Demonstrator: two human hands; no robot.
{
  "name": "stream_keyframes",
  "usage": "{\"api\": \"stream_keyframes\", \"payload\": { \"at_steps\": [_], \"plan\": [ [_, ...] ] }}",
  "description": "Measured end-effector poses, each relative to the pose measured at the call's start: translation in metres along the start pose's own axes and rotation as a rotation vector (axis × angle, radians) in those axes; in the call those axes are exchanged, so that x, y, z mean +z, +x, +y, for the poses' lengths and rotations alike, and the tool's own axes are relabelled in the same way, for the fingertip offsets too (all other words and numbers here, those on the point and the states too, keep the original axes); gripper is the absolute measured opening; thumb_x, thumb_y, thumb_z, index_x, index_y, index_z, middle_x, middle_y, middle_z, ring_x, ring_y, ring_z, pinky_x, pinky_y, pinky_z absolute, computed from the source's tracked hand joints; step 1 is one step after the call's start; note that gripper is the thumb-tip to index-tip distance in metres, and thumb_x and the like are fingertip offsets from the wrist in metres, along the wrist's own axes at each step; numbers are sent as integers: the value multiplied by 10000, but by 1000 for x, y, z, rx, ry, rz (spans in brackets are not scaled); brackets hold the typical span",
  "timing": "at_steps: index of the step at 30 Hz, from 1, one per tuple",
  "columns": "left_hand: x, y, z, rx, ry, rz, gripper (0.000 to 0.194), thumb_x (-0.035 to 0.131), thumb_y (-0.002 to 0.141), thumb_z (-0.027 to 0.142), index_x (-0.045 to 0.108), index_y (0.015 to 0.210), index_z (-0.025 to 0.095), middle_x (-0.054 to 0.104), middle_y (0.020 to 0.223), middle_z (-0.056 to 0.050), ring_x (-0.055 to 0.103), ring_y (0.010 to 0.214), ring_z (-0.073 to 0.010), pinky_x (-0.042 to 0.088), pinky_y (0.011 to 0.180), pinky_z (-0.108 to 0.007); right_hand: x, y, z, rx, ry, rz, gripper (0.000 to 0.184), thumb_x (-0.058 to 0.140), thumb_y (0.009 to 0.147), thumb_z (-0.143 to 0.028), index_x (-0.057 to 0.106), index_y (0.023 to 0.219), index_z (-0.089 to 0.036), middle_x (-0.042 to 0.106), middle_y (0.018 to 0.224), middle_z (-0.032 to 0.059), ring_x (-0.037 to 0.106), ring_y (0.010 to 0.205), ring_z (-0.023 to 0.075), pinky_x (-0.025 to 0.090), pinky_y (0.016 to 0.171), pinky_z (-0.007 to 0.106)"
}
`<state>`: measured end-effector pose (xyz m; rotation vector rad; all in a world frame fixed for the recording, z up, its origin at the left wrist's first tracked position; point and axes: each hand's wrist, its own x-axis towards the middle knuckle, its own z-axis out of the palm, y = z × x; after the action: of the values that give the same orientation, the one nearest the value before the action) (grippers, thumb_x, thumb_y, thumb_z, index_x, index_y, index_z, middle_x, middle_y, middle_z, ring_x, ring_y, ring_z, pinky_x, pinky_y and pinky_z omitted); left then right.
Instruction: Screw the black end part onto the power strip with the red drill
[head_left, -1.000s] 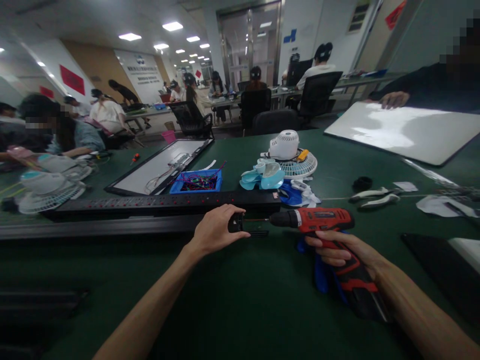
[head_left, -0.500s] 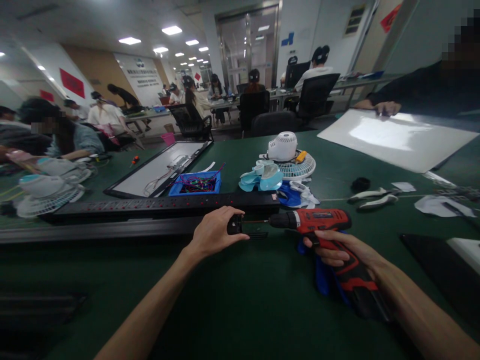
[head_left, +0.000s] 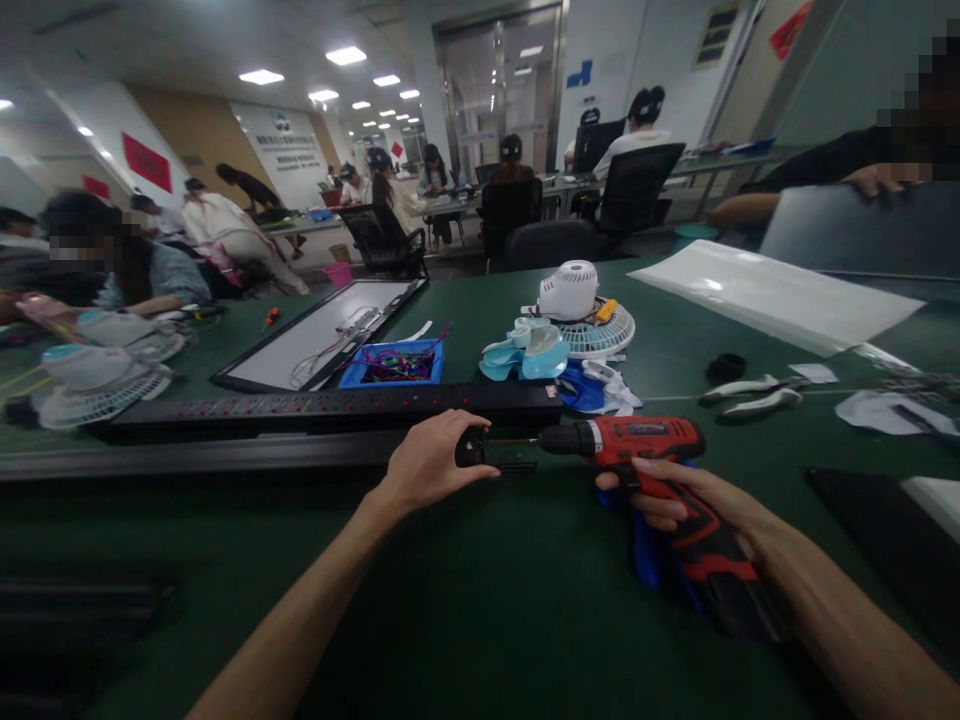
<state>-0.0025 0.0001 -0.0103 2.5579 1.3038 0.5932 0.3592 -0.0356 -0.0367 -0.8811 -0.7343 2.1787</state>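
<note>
My left hand (head_left: 431,455) is closed round the right end of a long black bar (head_left: 225,456) lying on the green table, thumb below and fingers above its black end piece (head_left: 471,447). In my right hand (head_left: 690,500) is a red and black cordless drill (head_left: 649,440), held by its grip and pointing left. Its long thin bit reaches to the end piece; whether the tip sits in a screw is too small to tell. Behind the bar lies a black power strip (head_left: 330,405) with a row of sockets and red dots.
Behind the strip stand a blue bin (head_left: 394,364) of coloured wires, light-blue fan blades (head_left: 525,350) and a white fan (head_left: 574,300). Pliers (head_left: 754,392) lie to the right. Across the table a person's hand (head_left: 874,182) holds a grey panel (head_left: 862,230) beside a white sheet (head_left: 780,295).
Both my hands, the bar and the drill have hardly moved. Across the table, the other person has raised a grey panel away from the white sheet.
</note>
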Motion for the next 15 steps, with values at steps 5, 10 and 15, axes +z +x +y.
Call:
{"api": "stream_keyframes", "payload": {
  "at_steps": [5, 10, 15],
  "plan": [
    [0, -1, -1, 6, -5, 6, 563, 846, 846, 486, 602, 1287, 236, 695, 1249, -74, 674, 1155, -288, 539, 1010, -456, 6, -3, -3, 48, 13, 81, 348, 758, 905, -164, 747, 1246, -90, 770, 1227, 220, 580, 482, 63, 595, 509, 193],
    [0, -1, -1, 13, -4, 6, 563, 843, 848, 492, 601, 1289, 238, 695, 1246, -74, 678, 1146, -286, 545, 993, -445, 7, -2, -5, 78, 33, 98, 354, 721, 937, -161, 719, 1282, -82, 726, 1322, 240, 600, 501, 65, 604, 510, 200],
    [1, 0, -1, 16, -11, 9, 566, 847, 845, 489, 596, 1287, 239, 691, 1255, -72, 675, 1163, -284, 539, 1008, -451, 6, -3, -6, 115, 58, 91, 329, 681, 974, -171, 711, 1291, -85, 691, 1380, 246, 606, 514, 57, 605, 521, 199]
  ]
}}
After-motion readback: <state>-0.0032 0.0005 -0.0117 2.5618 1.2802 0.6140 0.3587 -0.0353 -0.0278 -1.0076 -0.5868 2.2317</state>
